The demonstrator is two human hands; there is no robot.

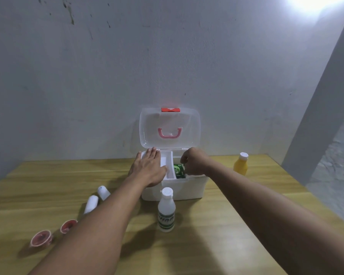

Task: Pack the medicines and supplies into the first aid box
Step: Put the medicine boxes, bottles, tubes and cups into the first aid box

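One first aid box (175, 187), white, lid raised, stands at the table's (246, 225) far edge. My left hand (149, 169) lies flat, fingers spread, on its inner tray (170, 165). My right hand (195, 163), fingers curled, pinches a green packet (178, 170) inside. White bottle (166, 210) just before the box; yellow bottle (241, 163) right.

White first aid box (187, 187) with red latch (170, 109), pink handle (169, 133); green packet (178, 170) inside; yellow bottle (240, 165); green-striped white bottle (166, 211).
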